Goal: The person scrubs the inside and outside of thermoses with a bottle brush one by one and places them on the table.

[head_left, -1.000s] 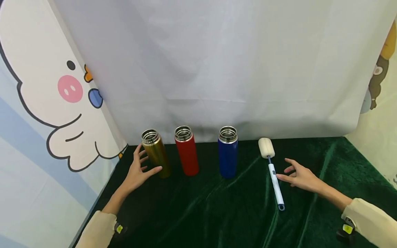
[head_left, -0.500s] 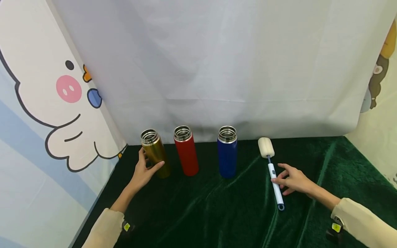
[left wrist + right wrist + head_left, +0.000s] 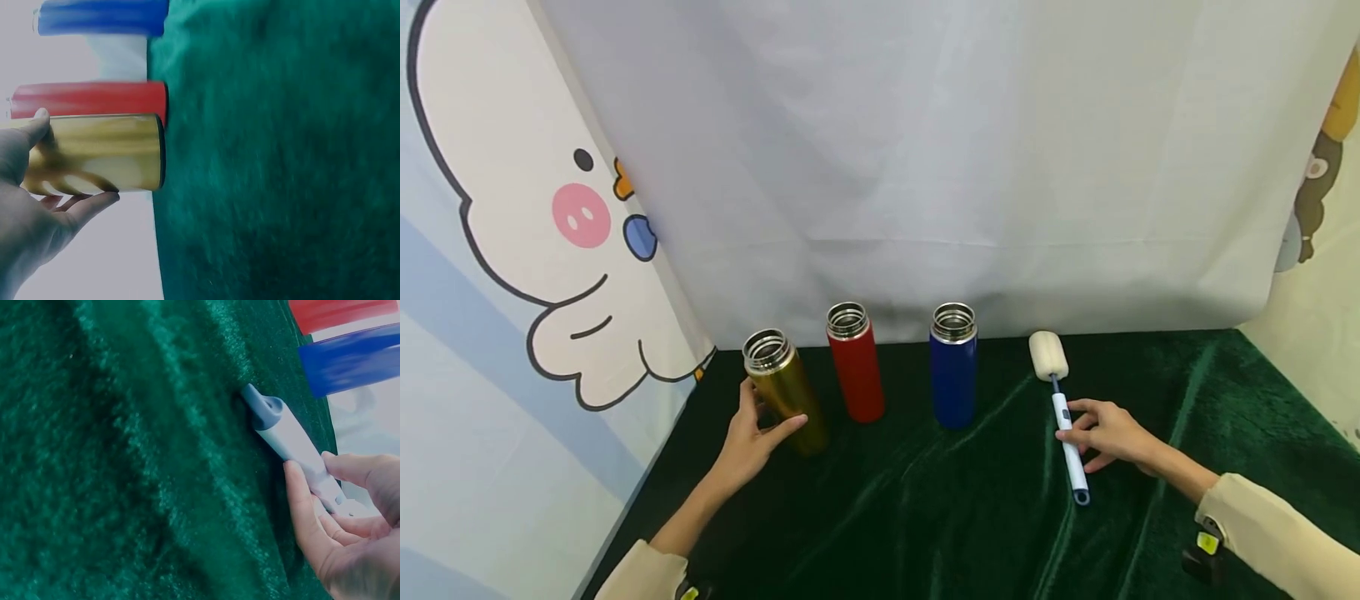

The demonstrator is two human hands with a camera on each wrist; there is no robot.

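**Gold bottle (image 3: 788,392) and brush (image 3: 1063,417) gripped on either side of the blue bottle (image 3: 953,371)**

The blue bottle stands upright, its mouth open, near the back edge of the green cloth (image 3: 985,517), where the cloth meets the white backdrop (image 3: 925,167). The red bottle (image 3: 857,367), also upright and open-mouthed, stands left of the blue bottle.

Farthest left of the blue bottle is the gold bottle, its base nearer the person than the blue one's; whether it touches the cloth I cannot tell. The left hand (image 3: 752,437) holds it, thumb across the front and fingers curled round the other side. To the blue bottle's far left, the cloth's edge slants toward the person alongside a printed panel (image 3: 490,367).

The brush is right of the blue bottle, white head by the back edge, handle running toward the person. The right hand (image 3: 1108,429) pinches the handle between thumb and fingers, coming from the side away from the blue bottle.

The gap from blue bottle to red is wider than the tight one from red to gold; a gap much like the former separates the blue bottle from the brush head. In front of the blue bottle, a broad stretch of cloth spreads between the forearms.
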